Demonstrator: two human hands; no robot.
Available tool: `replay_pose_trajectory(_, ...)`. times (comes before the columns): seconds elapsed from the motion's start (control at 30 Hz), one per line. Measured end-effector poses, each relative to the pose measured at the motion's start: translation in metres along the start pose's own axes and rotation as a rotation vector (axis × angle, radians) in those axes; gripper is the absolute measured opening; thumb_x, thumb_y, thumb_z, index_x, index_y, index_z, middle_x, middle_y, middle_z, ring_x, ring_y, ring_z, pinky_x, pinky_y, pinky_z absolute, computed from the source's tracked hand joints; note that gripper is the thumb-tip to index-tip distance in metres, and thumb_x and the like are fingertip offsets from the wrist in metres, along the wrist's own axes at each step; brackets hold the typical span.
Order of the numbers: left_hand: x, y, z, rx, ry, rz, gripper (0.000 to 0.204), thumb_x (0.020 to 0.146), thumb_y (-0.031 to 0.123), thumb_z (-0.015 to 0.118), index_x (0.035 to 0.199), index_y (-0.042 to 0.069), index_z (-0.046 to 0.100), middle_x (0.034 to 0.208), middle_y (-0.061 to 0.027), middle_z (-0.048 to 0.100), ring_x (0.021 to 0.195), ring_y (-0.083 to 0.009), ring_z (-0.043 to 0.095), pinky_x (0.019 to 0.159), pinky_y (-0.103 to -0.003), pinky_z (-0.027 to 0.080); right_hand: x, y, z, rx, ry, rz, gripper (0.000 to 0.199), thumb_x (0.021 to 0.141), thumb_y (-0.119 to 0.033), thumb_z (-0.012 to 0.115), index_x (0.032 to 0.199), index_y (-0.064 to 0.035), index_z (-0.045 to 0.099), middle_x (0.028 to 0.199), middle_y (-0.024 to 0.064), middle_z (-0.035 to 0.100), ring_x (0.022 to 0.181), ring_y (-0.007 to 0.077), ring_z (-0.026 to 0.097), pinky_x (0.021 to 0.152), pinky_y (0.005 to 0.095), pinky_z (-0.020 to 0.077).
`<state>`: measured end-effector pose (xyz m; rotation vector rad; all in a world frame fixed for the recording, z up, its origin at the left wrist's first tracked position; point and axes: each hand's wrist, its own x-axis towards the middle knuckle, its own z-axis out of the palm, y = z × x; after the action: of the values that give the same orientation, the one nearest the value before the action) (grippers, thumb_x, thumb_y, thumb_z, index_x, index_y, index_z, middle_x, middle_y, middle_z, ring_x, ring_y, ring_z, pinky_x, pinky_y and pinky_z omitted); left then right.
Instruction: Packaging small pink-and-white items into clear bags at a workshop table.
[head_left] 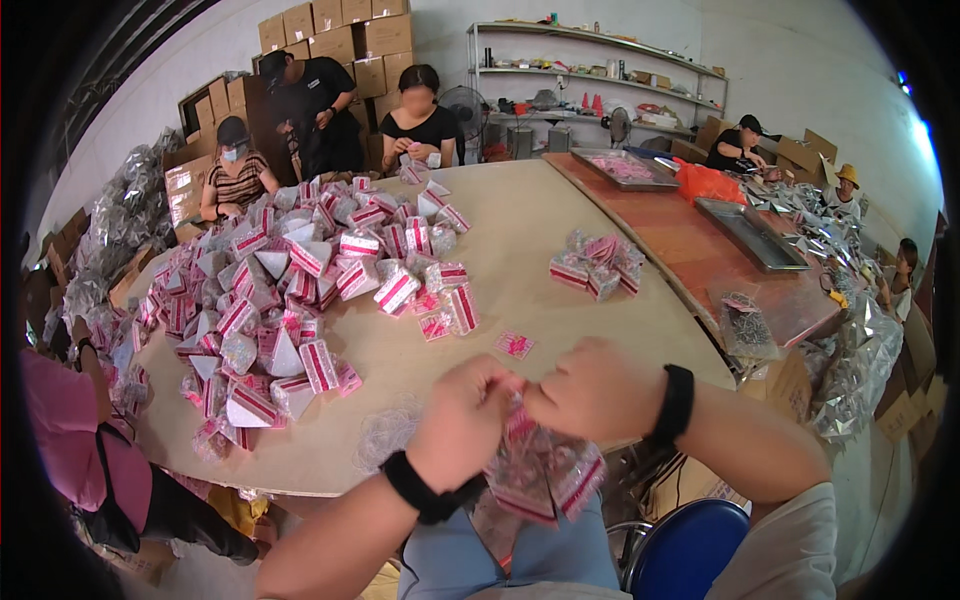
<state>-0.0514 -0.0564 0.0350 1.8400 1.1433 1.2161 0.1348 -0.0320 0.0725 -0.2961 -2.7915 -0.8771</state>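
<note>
At the frame's lower centre, a clear-wrapped wedge bundle (pixel 541 470) is pinched on top by the fingers of left hand (pixel 462 408) and right hand (pixel 602 388); probably light, slippery, crushable, best held there.

At the near edge of the pale surface (pixel 620 335), we saw the left hand (pixel 462 415) and right hand (pixel 602 390) blurred, their grip partly hiding pink-trimmed packets (pixel 578 482). Left of the surface, a pink-shirted person (pixel 65 430) was cut off; beyond it, shelf items (pixel 612 69) were too small to identify.
</note>
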Motion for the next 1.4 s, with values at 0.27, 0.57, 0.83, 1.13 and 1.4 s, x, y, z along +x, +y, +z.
replay_pose_trajectory(0.27, 0.068, -0.023, -0.011, -0.111, 0.169, -0.023, 0.016, 0.088, 0.012, 0.054, 0.081, -0.002, 0.058, 0.072, -0.0086, 0.062, 0.065, -0.0134, 0.057, 0.06, -0.027, 0.045, -0.004, 0.027, 0.075, 0.566, -0.14, 0.742, 0.027, 0.083, -0.012, 0.05, 0.109, -0.0051, 0.048, 0.072, 0.0138, 0.061, 0.067, 0.0311, 0.06, 0.056, 0.0411, 0.0451)
replay_pose_trajectory(0.57, 0.076, -0.026, -0.017, -0.402, 0.013, -0.184, 0.012, 0.091, 0.009, 0.049, 0.089, -0.001, 0.055, 0.09, -0.0077, 0.061, 0.071, -0.0117, 0.059, 0.07, -0.025, 0.048, 0.007, 0.029, 0.087, 1.678, 0.094, 1.058, 0.023, 0.083, -0.007, 0.046, 0.106, -0.0054, 0.05, 0.075, 0.0056, 0.057, 0.058, 0.0084, 0.051, 0.049, 0.0225, 0.038)
replay_pose_trajectory(0.83, 0.05, -0.077, -0.004, -0.109, -0.281, -0.082, 0.007, 0.084, -0.002, 0.057, 0.088, -0.006, 0.061, 0.088, -0.0078, 0.062, 0.064, -0.0101, 0.056, 0.059, -0.024, 0.047, -0.008, 0.004, 0.091, 2.048, 0.236, 1.118, 0.011, 0.086, -0.009, 0.049, 0.094, -0.0056, 0.055, 0.089, 0.0064, 0.062, 0.068, 0.0118, 0.059, 0.058, 0.0254, 0.0483)
replay_pose_trajectory(1.13, 0.052, -0.06, 0.004, 0.174, -0.426, 0.204, 0.013, 0.075, -0.001, 0.057, 0.086, 0.002, 0.065, 0.076, -0.0135, 0.061, 0.066, -0.0224, 0.061, 0.059, -0.031, 0.047, -0.034, -0.001, 0.083, 2.217, 0.469, 0.982, 0.02, 0.09, -0.006, 0.046, 0.107, -0.0055, 0.055, 0.105, 0.0079, 0.062, 0.087, 0.0147, 0.061, 0.073, 0.0301, 0.0509)
replay_pose_trajectory(1.4, 0.055, -0.074, 0.009, 0.249, -0.361, 0.358, 0.01, 0.075, -0.001, 0.062, 0.085, 0.0, 0.064, 0.083, -0.0104, 0.064, 0.073, -0.0223, 0.062, 0.064, -0.03, 0.049, -0.032, 0.002, 0.056, 1.752, 0.42, 1.091, 0.014, 0.087, -0.001, 0.052, 0.097, 0.002, 0.059, 0.097, 0.0126, 0.063, 0.081, 0.0191, 0.064, 0.073, 0.0321, 0.0534)
